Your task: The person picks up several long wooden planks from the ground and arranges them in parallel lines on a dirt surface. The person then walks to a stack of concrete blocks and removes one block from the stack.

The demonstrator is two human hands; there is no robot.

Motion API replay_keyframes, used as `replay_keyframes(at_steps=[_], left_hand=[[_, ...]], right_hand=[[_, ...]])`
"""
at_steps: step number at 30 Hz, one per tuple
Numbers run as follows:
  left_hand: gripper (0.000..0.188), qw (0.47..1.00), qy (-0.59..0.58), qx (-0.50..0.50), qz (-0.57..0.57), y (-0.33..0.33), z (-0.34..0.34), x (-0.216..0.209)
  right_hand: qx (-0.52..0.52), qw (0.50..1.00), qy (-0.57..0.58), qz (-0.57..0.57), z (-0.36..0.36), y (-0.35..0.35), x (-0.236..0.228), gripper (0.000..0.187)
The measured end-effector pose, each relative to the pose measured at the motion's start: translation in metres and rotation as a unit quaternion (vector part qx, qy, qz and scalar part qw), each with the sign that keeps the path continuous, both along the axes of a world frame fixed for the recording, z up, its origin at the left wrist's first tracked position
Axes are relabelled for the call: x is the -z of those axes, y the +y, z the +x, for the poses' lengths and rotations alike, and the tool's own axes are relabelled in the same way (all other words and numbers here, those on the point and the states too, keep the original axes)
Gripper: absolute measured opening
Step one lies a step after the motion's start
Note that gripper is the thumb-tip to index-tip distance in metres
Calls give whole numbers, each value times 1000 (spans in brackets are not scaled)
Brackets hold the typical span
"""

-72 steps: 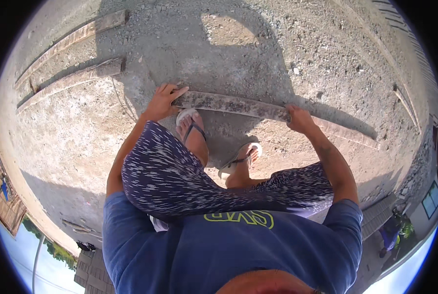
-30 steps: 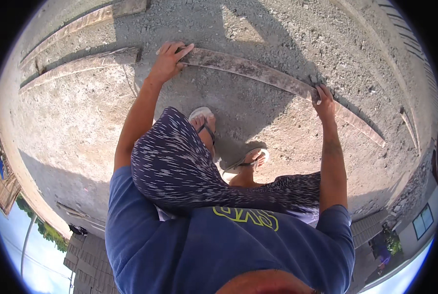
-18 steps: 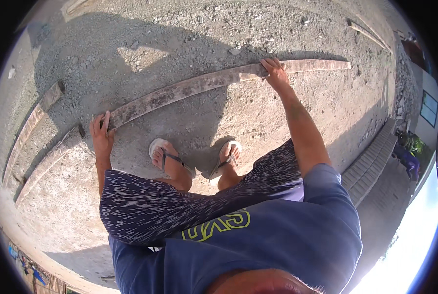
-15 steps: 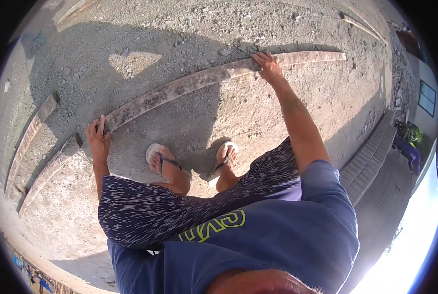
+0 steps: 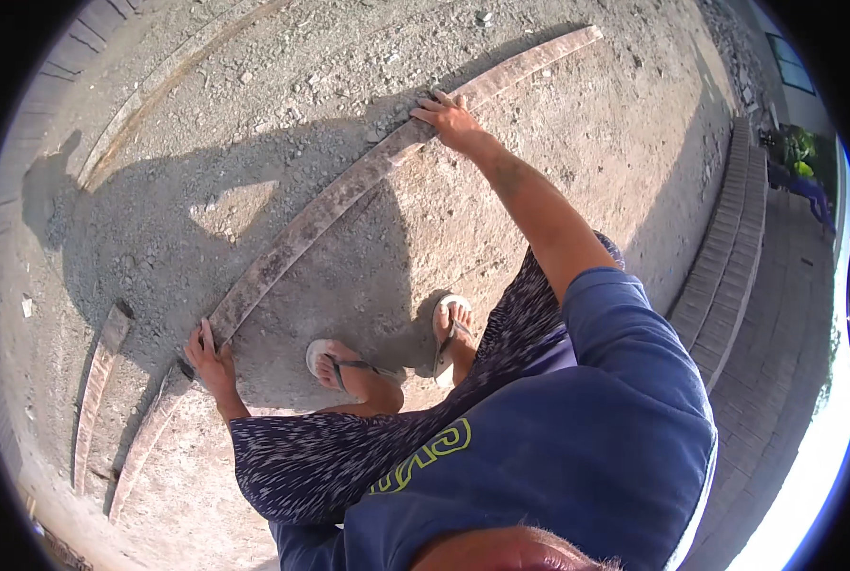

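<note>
The left hand (image 5: 213, 366) is closed on the near end of a long, narrow, weathered grey-brown wooden plank (image 5: 325, 207), its thumb against the end. The right hand (image 5: 451, 124) clamps over the plank farther along, fingers bent across its far edge. The plank runs diagonally beyond two sandalled feet (image 5: 349, 369), its far end extending past the right hand. Gritty grey ground (image 5: 539, 171) spreads along both long edges. Two shorter brown wooden boards (image 5: 101, 395) lie at left, one ending just beside the left hand.

Curled hands (image 5: 211, 360) (image 5: 447, 122) sit wide apart, the right arm (image 5: 544, 205) (nearly straight) extended farther forward
</note>
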State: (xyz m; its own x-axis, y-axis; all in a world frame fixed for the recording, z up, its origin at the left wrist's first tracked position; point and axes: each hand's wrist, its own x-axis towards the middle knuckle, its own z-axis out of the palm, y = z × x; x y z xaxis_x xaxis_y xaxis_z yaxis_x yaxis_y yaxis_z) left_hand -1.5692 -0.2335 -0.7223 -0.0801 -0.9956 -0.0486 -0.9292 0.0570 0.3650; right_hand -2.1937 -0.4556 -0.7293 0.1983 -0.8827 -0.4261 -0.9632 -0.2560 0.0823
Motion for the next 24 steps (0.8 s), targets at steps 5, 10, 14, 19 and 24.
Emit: replay_keyframes(at_steps=[5, 10, 14, 19, 24], left_hand=[[79, 1000, 9, -10, 6, -3, -3, -3], [80, 1000, 21, -7, 16, -7, -2, -8], [81, 1000, 13, -24, 0, -3, 0, -4], [76, 996, 75, -51, 12, -9, 3, -12], [81, 996, -55, -69, -13, -3, -7, -4]], right_hand=[[39, 999, -33, -13, 6, -6, 2, 68], [57, 996, -62, 0, -16, 33, 14, 60], [20, 996, -72, -46, -14, 8, 17, 60], [-51, 984, -152, -82, -21, -13, 29, 61], [-103, 970, -179, -124, -1, -4, 13, 57]])
